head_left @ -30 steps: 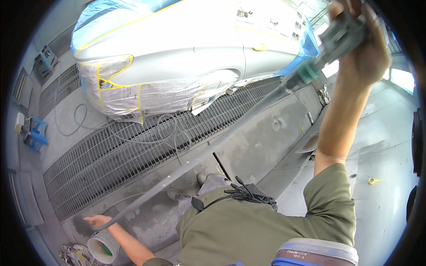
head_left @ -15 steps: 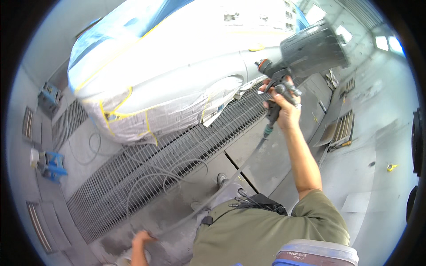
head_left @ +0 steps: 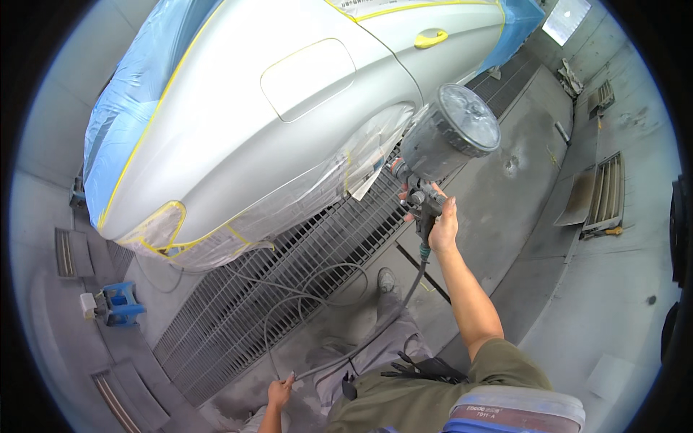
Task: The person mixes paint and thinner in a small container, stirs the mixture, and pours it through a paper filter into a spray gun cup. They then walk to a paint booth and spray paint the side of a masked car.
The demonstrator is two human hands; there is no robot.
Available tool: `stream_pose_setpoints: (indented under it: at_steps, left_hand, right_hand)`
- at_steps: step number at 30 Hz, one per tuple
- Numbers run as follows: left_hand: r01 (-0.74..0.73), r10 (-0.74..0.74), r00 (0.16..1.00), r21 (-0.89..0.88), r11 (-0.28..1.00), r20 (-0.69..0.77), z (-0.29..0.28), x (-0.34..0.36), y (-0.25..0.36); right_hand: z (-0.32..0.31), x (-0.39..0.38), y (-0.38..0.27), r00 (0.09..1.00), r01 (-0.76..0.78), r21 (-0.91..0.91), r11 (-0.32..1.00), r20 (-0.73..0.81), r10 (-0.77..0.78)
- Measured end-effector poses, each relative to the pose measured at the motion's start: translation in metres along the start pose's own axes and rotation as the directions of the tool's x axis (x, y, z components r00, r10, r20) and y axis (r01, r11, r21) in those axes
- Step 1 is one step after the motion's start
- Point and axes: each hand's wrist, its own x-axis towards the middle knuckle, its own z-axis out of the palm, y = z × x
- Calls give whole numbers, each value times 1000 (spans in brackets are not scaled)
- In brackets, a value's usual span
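My right hand (head_left: 445,229) grips a spray gun (head_left: 419,193) by its handle, out in front of me at arm's length. On top of the gun sits a large grey, paint-smeared cup (head_left: 437,148), tilted toward the upper right. Beyond it is a silver-white car (head_left: 238,108), close to the gun near the wheel arch. Yellow tape and masking paper (head_left: 303,209) cover its lower edge. From the handle a grey air hose (head_left: 386,323) runs down across my legs to my left hand (head_left: 280,391), low in the view, whose fingers are closed round it.
Loops of hose (head_left: 317,268) lie over the floor grating (head_left: 238,317) between me and the car. A blue stool-like stand (head_left: 123,304) is at the left. Blue plastic sheeting (head_left: 133,123) wraps the car's end. Along the right wall is a louvred vent (head_left: 606,191) with a panel beside it.
My view has shifted, so the car's side shows more plainly. My right hand and the spray gun now appear lower and farther left, with the cup tipped differently. My left hand appears farther right.
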Motion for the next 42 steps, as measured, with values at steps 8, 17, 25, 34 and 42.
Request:
stream_pose_setpoints:
  at_steps: [8,17,25,34,42]
  left_hand:
    - [-98,99,995,-253,962,-7,-65,108,-25]
    - [85,-133,985,-363,928,-108,-116,164,-112]
    - [56,-61,997,-77,995,-55,-50,158,-24]
    - [-36,35,999,-74,997,-6,34,180,129]
    - [-112,116,992,82,990,-41,60,194,205]
  right_hand:
    - [25,4,104,980,-2,-65,998,-201,-11]
    - [94,-46,203,979,-187,212,959,-45,201]
    - [31,11,264,978,-203,217,955,-8,209]
    - [-124,124,242,975,-126,132,983,-164,147]
    - [-205,202,197,922,-50,-47,998,-385,28]
